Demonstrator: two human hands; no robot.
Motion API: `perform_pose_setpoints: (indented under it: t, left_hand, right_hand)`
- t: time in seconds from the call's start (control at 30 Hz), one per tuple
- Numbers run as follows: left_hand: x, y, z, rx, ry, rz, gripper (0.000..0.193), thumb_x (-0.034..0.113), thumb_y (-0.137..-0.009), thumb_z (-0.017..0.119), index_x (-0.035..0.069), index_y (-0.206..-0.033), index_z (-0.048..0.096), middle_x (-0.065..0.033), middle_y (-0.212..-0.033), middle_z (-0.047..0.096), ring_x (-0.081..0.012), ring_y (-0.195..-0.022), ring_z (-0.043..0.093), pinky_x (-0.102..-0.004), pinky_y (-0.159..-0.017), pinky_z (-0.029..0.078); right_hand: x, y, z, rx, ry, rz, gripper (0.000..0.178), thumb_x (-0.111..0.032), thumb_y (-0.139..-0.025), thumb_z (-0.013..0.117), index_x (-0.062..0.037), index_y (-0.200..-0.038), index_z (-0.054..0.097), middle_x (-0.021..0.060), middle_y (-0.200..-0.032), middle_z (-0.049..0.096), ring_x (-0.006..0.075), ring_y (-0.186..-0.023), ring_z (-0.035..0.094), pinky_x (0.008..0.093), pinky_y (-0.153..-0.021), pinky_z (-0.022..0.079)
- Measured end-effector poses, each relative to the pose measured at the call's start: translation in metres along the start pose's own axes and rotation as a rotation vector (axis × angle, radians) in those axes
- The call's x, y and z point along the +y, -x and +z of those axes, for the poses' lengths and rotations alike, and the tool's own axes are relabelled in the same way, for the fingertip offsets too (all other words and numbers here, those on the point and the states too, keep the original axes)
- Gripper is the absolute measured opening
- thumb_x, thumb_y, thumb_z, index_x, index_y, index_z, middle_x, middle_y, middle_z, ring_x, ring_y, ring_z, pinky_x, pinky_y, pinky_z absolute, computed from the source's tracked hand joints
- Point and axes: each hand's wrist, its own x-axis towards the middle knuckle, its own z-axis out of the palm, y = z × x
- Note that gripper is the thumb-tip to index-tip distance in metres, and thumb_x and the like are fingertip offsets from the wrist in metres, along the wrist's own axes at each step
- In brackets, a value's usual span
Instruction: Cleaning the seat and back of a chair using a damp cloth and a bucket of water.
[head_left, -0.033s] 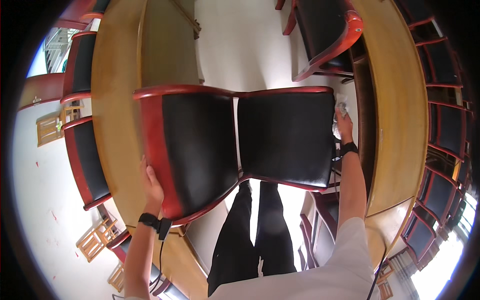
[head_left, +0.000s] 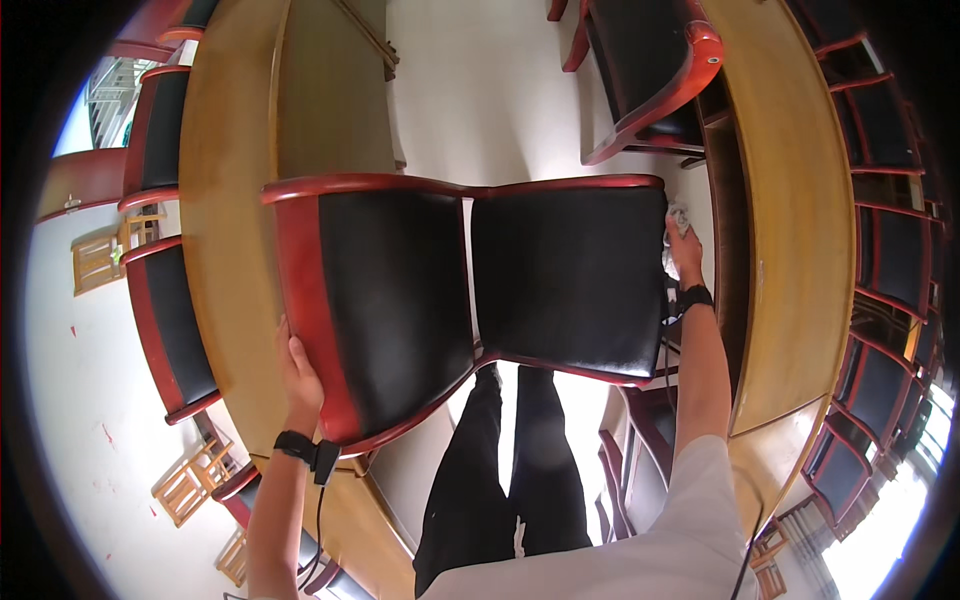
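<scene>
A chair (head_left: 566, 270) with a black padded seat and back and a dark red wooden frame lies across the middle of the view. Its backrest is to the left, the seat to the right. My left hand (head_left: 301, 378) grips the red top rail at the backrest's outer edge, thumb on the near face and the other fingers mostly hidden. Beside the seat's right edge is my right hand (head_left: 686, 256), closed round a crumpled whitish cloth (head_left: 680, 217). Part of the cloth shows beyond the fingers; whether it touches the seat is hard to tell.
Long wooden desks run along the left (head_left: 228, 200) and right (head_left: 800, 230). Another red-framed armchair (head_left: 640, 75) stands ahead at the right desk. Rows of similar chairs (head_left: 893, 255) fill the far right. Black cables hang from both wrists.
</scene>
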Motion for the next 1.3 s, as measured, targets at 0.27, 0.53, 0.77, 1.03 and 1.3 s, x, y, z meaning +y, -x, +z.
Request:
perform_pose_setpoints:
  t: [0.27,0.53,0.77,1.03,1.3]
  left_hand:
    - [0.011,-0.002,0.005,0.009,0.059,0.040,0.051,0.032,-0.106,0.031,-0.004,-0.141,0.041,-0.0209,-0.146,0.043,-0.0328,-0.138,0.038,-0.0394,-0.114,0.027]
    - [-0.020,0.008,0.004,0.111,-0.038,0.015,0.046,0.028,-0.103,0.041,-0.002,-0.138,0.045,-0.0224,-0.145,0.043,-0.0393,-0.137,0.036,-0.0443,-0.115,0.027]
    - [-0.009,-0.007,0.008,-0.054,0.042,-0.013,0.052,0.039,-0.103,0.036,0.004,-0.141,0.045,-0.0257,-0.148,0.037,-0.0462,-0.139,0.028,-0.0500,-0.116,0.020]
    - [0.017,-0.018,0.006,-0.313,0.074,0.034,0.054,0.044,-0.100,0.038,0.001,-0.122,0.061,-0.0328,-0.141,0.041,-0.0505,-0.129,0.038,-0.0516,-0.111,0.028]
    - [-0.031,0.000,0.018,-0.180,0.397,0.178,0.031,0.020,-0.098,0.044,-0.003,-0.105,0.063,-0.0310,-0.121,0.056,-0.0463,-0.120,0.047,-0.0497,-0.105,0.035]
  right_hand:
    - [0.160,0.115,-0.007,-0.288,-0.120,0.586,0.083,-0.073,-0.086,0.049,0.0017,-0.116,0.066,0.0212,-0.114,0.066,0.0300,-0.111,0.061,0.0421,-0.093,0.045]
    - [0.003,0.239,0.003,-0.027,0.327,0.496,0.068,-0.059,-0.089,0.048,0.0043,-0.108,0.066,0.0312,-0.103,0.065,0.0455,-0.101,0.063,0.0527,-0.090,0.047]
    - [-0.152,0.313,0.009,-0.112,-0.005,-0.068,0.058,-0.038,-0.089,0.062,-0.0133,-0.138,0.048,0.0260,-0.109,0.066,0.0445,-0.100,0.063,0.0490,-0.086,0.049]
    - [-0.276,0.382,0.069,-0.303,-0.148,-0.465,0.051,-0.035,-0.093,0.058,-0.0084,-0.136,0.051,0.0228,-0.113,0.064,0.0365,-0.106,0.062,0.0390,-0.093,0.047]
    - [-0.335,0.433,0.099,-0.174,0.348,-0.483,0.076,-0.049,-0.089,0.059,-0.0194,-0.152,0.028,0.0333,-0.126,0.043,0.0535,-0.109,0.048,0.0566,-0.092,0.043]
